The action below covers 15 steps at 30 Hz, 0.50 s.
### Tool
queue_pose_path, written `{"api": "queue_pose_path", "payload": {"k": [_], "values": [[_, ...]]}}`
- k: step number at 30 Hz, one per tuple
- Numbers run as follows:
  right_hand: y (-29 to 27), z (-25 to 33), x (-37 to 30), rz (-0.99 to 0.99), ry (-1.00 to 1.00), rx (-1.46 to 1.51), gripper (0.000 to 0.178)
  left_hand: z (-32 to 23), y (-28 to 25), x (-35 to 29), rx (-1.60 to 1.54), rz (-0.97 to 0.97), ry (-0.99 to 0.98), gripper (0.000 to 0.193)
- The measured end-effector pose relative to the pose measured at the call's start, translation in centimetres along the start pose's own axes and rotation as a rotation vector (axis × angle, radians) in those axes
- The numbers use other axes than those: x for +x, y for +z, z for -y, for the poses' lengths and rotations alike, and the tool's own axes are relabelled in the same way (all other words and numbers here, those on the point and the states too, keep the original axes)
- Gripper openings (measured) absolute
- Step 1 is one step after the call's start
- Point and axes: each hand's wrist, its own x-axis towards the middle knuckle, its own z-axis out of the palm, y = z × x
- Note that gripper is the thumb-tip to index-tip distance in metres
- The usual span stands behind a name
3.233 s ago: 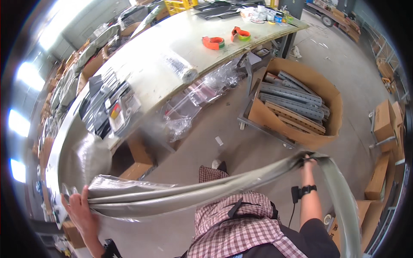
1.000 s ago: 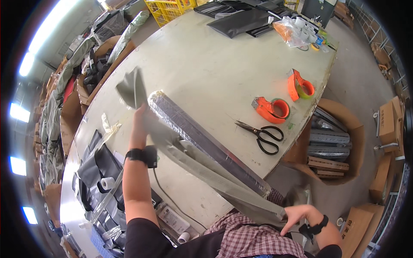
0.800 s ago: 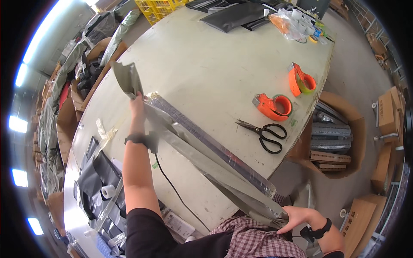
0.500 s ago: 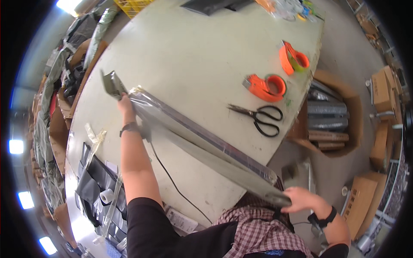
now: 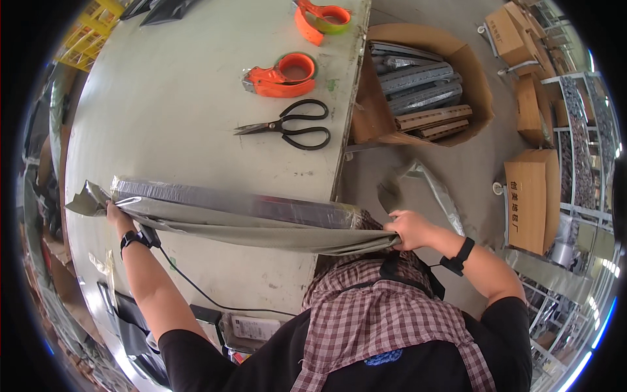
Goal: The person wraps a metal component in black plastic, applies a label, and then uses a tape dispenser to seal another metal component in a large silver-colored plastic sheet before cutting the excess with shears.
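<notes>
I have the left hand (image 5: 114, 212) clenched on one end of a long strip of grey-green sheeting (image 5: 248, 228), whose crumpled tip flares out past the fingers, away from the other hand. My right hand (image 5: 411, 230) is a fist around the gathered opposite end, out beyond the edge of the worktable (image 5: 163, 124), so the sheeting spans the whole gap between the two grips. Just on its far side, and also between my hands, lies a long package (image 5: 235, 202) in clear wrap, its right end close to the right fist; I cannot tell how far the sheeting touches it. Farther out from the grips, on the tabletop, I see black-handled scissors (image 5: 287, 125), then an orange tape dispenser (image 5: 284, 77). Ahead of the right hand, off the table, stands an open carton (image 5: 480, 91) holding long grey and brown pieces (image 5: 421, 88). Nearer me than the left grip, a black cable (image 5: 202, 291) trails from that wrist.
</notes>
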Motion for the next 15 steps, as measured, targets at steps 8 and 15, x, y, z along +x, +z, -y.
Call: {"api": "queue_pose_path", "payload": {"k": [8, 15], "values": [[1.3, -1.6, -1.2, -0.333, 0.092, -0.100, 0.024, -0.8, 0.0, -1.3, 0.062, -0.017, -0.015, 0.048], [2.5, -3.1, -2.7, -0.383, 0.296, 0.089, 0.022, -2.0, 0.4, -3.8, 0.058, -0.050, -0.012, 0.050]]}}
